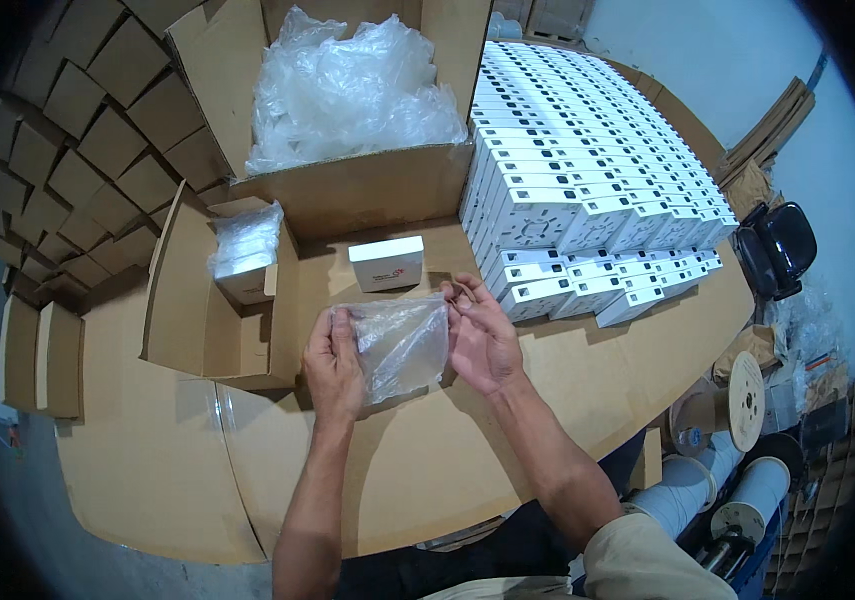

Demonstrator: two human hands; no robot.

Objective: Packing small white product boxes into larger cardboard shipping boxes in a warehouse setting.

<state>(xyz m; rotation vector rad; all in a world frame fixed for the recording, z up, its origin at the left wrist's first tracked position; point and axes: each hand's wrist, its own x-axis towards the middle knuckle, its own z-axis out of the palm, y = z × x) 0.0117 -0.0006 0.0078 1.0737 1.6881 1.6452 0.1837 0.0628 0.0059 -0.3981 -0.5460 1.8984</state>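
A clear plastic bag (403,345) is stretched between my two hands above the cardboard-covered table (468,440). My left hand (333,365) pinches its left edge. My right hand (483,335) grips its upper right corner. Just beyond the bag a small white box (388,263) stands on the table, apart from both hands.
A big open carton (348,190) full of crumpled clear bags (348,90) stands at the back. A smaller open carton (208,320) at left holds a bagged white box (246,250). Stacked rows of white boxes (588,180) fill the right. Small brown cartons (78,130) pile at far left. Cable spools (743,400) stand at lower right.
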